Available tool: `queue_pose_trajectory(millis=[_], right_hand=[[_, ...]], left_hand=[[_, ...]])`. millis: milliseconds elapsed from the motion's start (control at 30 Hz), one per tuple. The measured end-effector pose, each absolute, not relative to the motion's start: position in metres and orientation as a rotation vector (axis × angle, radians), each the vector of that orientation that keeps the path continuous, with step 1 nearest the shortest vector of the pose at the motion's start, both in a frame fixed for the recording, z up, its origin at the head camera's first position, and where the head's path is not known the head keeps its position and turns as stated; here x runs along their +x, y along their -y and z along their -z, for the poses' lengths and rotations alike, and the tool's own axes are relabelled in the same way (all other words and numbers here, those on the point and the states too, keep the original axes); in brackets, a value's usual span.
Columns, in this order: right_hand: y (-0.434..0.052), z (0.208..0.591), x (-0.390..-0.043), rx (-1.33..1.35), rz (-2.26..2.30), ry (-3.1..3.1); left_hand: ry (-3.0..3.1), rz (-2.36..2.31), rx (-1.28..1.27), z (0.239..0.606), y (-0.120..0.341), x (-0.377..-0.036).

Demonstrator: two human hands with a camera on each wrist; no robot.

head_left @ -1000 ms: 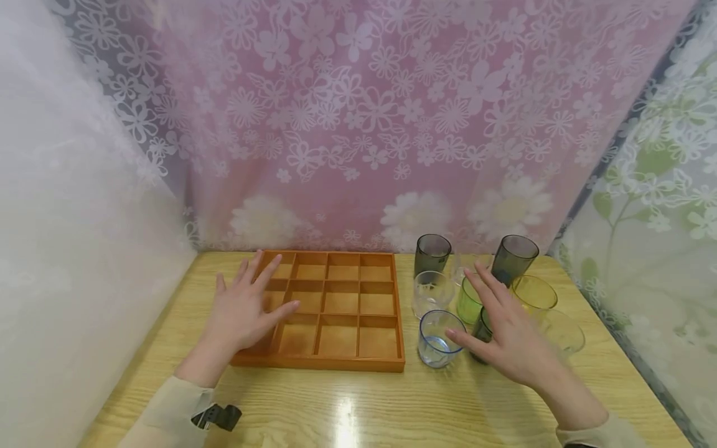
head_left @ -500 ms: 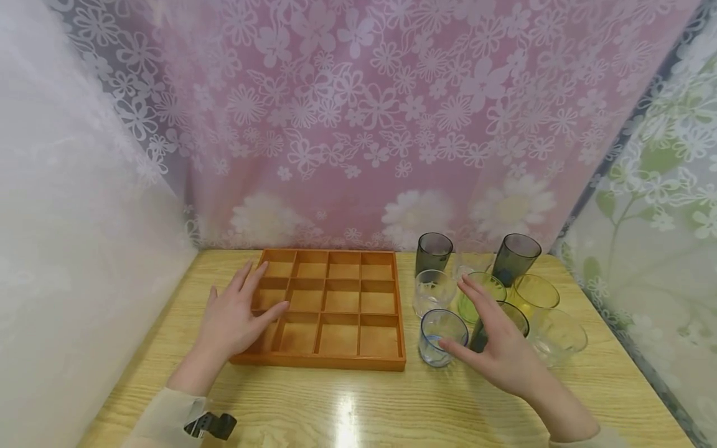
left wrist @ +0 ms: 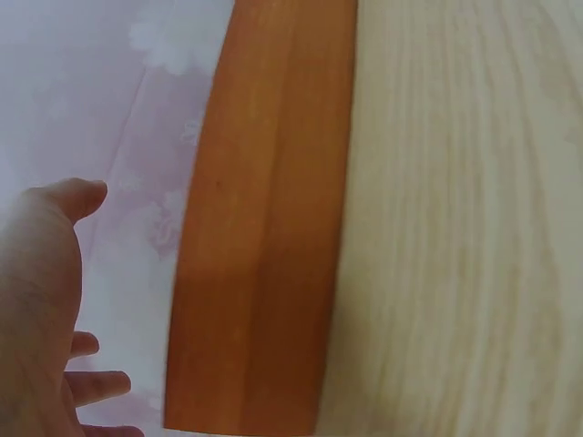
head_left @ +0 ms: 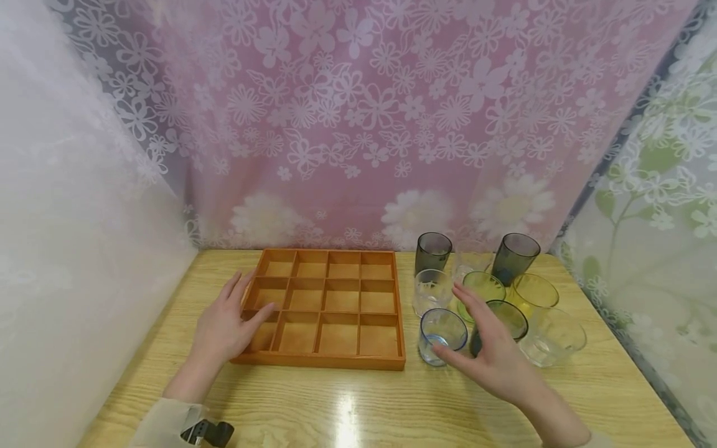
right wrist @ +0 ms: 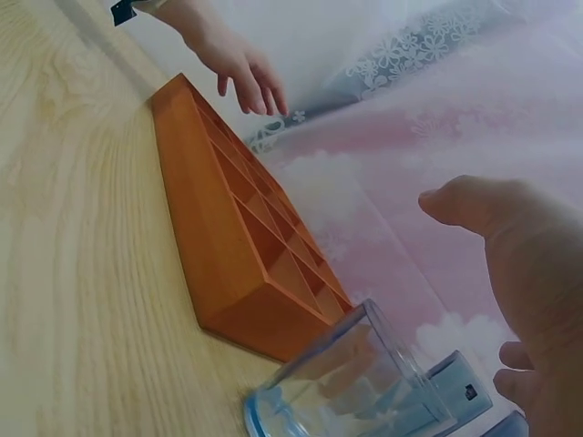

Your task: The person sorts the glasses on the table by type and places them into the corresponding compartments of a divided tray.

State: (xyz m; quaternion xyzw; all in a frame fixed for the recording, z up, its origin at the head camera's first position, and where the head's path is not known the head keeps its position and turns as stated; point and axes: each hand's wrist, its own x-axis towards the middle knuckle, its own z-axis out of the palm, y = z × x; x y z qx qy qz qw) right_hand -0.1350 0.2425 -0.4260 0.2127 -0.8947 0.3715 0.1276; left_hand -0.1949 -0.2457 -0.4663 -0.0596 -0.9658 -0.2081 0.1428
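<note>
Nine glasses [head_left: 482, 292] right of one twelve-compartment wooden tray [head_left: 319, 360]: three grey, three clear, one green, one yellow, one blue-rimmed tumbler [head_left: 439, 330]. Left hand [head_left: 223, 326] by tray's left edge, right hand [head_left: 497, 358] near tumbler; fingers loosely extended on both.

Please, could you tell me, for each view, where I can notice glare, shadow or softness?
Head view: a bright glare streak on the table, in front of the tray; left wrist view: the tray's side darkens toward the bottom, the floral curtain looks hazy; right wrist view: the curtain beside the right hand looks pale and soft.
</note>
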Motion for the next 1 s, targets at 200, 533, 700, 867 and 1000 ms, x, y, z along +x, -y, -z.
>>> queue_pose_trajectory(millis=[200, 533, 700, 867, 1000], right_hand=[[-0.236, 0.432, -0.133, 0.620, -1.083, 2.628], [-0.232, 0.445, -0.134, 0.560, -1.077, 2.674], [-0.231, 0.451, -0.134, 0.518, -1.065, 2.693], [-0.230, 0.455, -0.134, 0.467, -1.046, 2.696], [-0.228, 0.458, -0.136, 0.426, -1.073, 2.676]], left_hand=[[2.776, 0.605, -0.140, 0.474, 0.247, -0.191], [2.747, 0.650, -0.091, 0.491, 0.252, -0.190], [2.709, 0.736, -0.058, 0.499, 0.253, -0.190], [2.654, 0.874, -0.014, 0.503, 0.254, -0.190], [2.627, 0.959, 0.037, 0.504, 0.255, -0.191]])
